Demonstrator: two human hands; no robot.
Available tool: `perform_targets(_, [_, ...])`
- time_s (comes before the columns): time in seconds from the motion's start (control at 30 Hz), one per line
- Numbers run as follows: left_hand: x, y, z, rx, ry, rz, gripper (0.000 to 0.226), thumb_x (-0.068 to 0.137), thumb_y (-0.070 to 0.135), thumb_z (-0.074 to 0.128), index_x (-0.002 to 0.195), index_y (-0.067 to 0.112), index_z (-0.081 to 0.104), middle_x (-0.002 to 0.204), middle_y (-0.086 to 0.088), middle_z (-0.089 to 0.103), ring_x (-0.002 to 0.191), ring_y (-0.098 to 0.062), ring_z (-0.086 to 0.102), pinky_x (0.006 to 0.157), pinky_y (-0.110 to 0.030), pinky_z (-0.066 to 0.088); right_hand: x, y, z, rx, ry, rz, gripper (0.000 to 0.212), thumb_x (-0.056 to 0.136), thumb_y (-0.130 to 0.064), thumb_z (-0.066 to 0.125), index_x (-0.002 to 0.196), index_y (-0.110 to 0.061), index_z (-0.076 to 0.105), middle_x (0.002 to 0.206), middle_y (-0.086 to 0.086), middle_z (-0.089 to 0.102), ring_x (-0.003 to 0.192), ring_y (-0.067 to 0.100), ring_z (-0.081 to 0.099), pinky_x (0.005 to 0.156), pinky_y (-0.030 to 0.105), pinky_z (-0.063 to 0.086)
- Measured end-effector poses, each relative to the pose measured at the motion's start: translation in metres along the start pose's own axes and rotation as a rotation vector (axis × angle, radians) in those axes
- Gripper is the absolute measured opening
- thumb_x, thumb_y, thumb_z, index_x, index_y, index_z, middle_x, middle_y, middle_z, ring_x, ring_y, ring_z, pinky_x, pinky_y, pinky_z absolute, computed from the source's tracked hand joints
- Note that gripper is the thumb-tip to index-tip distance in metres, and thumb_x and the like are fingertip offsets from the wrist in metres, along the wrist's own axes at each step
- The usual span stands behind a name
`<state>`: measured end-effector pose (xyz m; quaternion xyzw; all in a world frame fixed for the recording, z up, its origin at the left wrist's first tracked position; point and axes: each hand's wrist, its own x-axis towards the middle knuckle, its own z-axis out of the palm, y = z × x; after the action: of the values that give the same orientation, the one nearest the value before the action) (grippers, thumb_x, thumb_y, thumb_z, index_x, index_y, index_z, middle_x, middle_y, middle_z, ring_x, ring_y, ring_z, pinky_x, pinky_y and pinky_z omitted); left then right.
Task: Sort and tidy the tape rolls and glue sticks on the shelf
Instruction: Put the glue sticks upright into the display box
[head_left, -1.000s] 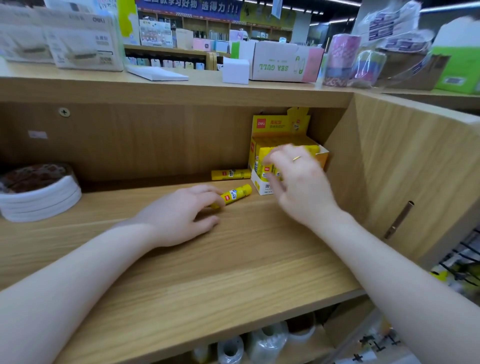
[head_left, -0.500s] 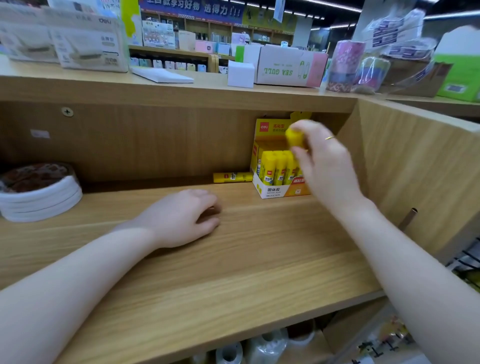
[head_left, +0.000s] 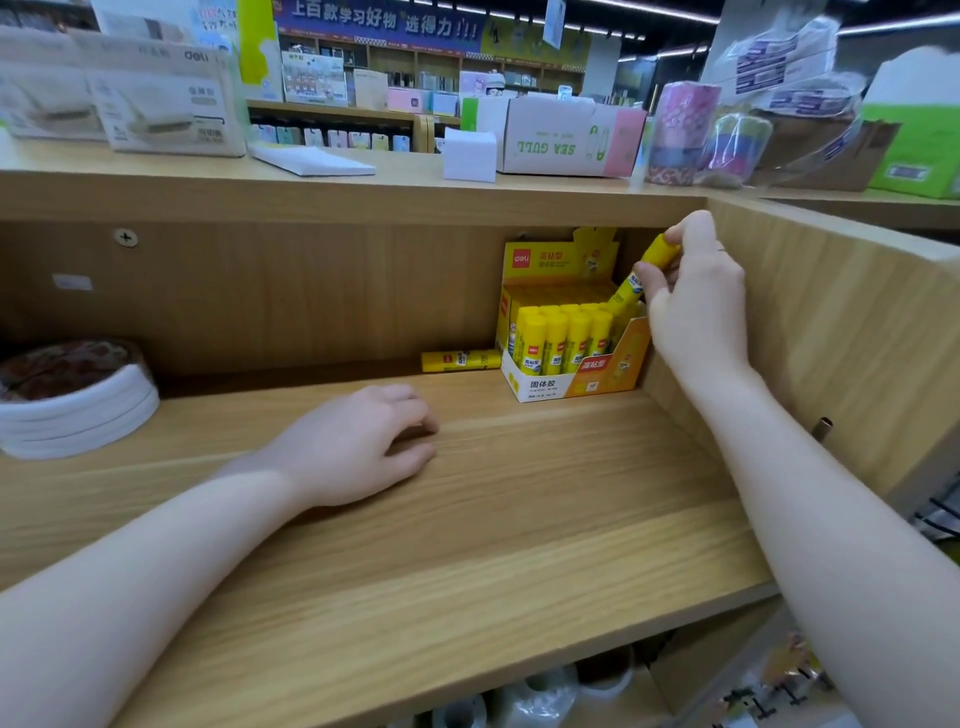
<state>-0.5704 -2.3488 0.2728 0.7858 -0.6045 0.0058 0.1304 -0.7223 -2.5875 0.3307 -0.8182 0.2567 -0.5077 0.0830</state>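
Note:
A yellow glue-stick display box (head_left: 545, 387) stands at the back right of the wooden shelf (head_left: 467, 519), filled with several upright yellow sticks. My right hand (head_left: 696, 317) pinches a yellow glue stick (head_left: 655, 260), tilted, over the box's back right corner with its lower end down among the others. One loose glue stick (head_left: 460, 360) lies on its side against the back wall, just left of the box. My left hand (head_left: 353, 447) rests on the shelf board with loosely curled fingers and holds nothing. A stack of white tape rolls (head_left: 78, 415) sits at the far left.
The shelf's right side panel (head_left: 831, 338) stands close beside my right hand. The counter above carries a Sea Gull carton (head_left: 561, 137), wrapped coloured tape rolls (head_left: 680, 135) and other boxes. Wrapped rolls (head_left: 535, 696) lie on the shelf below.
The glue stick that lay by my left hand is gone from the board. My right hand rose from the box front, holding a stick, and moved to the box's back right corner.

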Motion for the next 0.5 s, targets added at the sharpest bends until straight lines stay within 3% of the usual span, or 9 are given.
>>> perform_targets(0.27, [0.002, -0.001, 0.001, -0.008, 0.007, 0.007, 0.031, 0.091, 0.038, 0.051, 0.117, 0.024, 0.059, 0.119, 0.010, 0.053, 0.110, -0.009, 0.050, 0.091, -0.032, 0.044, 0.003, 0.000, -0.008, -0.074, -0.039, -0.042, 0.021, 0.087, -0.010, 0.060, 0.101, -0.003, 0.046, 0.080, 0.008, 0.052, 0.073, 0.020, 0.047, 0.064, 0.024, 0.030])
perform_targets(0.37, [0.002, -0.001, 0.001, -0.006, 0.009, 0.009, 0.032, 0.090, 0.038, 0.050, 0.117, 0.024, 0.059, 0.118, 0.011, 0.052, 0.109, -0.008, 0.050, 0.091, -0.032, 0.044, -0.003, 0.005, -0.002, -0.141, -0.181, -0.060, 0.020, 0.088, -0.010, 0.059, 0.103, -0.005, 0.047, 0.079, 0.009, 0.052, 0.074, 0.027, 0.050, 0.064, 0.028, 0.034])
perform_targets(0.5, [0.003, -0.001, 0.000, -0.010, 0.012, 0.004, 0.032, 0.091, 0.039, 0.050, 0.117, 0.024, 0.059, 0.118, 0.010, 0.052, 0.110, -0.008, 0.049, 0.091, -0.032, 0.044, -0.010, 0.011, 0.011, -0.210, -0.283, -0.086, 0.021, 0.089, -0.012, 0.058, 0.108, -0.004, 0.053, 0.088, 0.017, 0.062, 0.090, 0.032, 0.057, 0.071, 0.033, 0.042])
